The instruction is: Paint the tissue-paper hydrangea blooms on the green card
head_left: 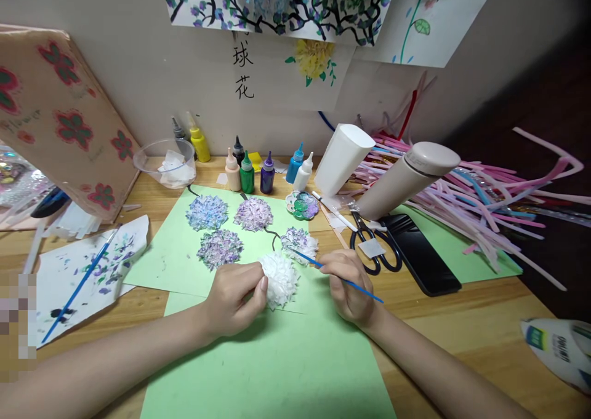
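My right hand (348, 283) is closed around a thin blue paintbrush (355, 287). The brush tip reaches the lower edge of a white fluffy paper flower with purple tinges (299, 243). My left hand (237, 299) is curled, thumb against fingers, at the left edge of a plain white fluffy flower (281, 280); whether it pinches that flower is hidden. Beyond my hands, a blue flower (207, 212), a pale purple flower (253, 213) and a darker purple flower (220, 249) lie on green paper (159, 247). A flower-shaped palette (302, 205) holds green and purple paint.
Several paint bottles (266, 174) stand along the wall beside a clear plastic bowl (165, 163). To the right are scissors (375, 247), a black phone (421, 254), a leaning bottle (401, 179) and pipe cleaners (489, 197). Another brush (78, 288) lies on paint-stained paper (99, 253).
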### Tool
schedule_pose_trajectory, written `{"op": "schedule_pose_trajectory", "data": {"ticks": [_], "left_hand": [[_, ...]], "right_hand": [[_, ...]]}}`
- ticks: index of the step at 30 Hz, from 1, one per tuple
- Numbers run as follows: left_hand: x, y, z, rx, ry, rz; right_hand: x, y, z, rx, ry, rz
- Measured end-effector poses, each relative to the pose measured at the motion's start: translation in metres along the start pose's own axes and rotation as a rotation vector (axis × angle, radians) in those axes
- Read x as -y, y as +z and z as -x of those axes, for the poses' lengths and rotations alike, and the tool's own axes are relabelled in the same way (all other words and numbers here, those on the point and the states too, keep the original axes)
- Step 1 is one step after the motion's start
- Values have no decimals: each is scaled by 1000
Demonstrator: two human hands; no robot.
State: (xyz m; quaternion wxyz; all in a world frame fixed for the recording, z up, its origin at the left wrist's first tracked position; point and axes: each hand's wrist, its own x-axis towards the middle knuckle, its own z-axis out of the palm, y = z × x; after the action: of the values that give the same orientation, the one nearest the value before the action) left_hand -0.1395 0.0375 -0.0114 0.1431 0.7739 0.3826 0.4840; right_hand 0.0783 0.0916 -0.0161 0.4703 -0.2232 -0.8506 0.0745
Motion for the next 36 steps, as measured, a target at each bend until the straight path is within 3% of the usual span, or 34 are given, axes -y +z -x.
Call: {"op": "schedule_pose_trajectory", "data": {"ticks": [6,13,18,25,36], "left_hand": [[-1,0,0,4,-2,2],[-1,-1,1,8,5,-4],[2,0,3,16,-3,7],[2,-1,3,26,1,-19],[2,0,1,22,9,-33]], "right_hand": [[-1,1,4,-6,26,-27],[-31,-7,3,-276,153,110],[-45,-11,-6,-220,324,280],[-45,-6,-6,-60,376,283],[-46,-6,-6,-91,391,289]]}}
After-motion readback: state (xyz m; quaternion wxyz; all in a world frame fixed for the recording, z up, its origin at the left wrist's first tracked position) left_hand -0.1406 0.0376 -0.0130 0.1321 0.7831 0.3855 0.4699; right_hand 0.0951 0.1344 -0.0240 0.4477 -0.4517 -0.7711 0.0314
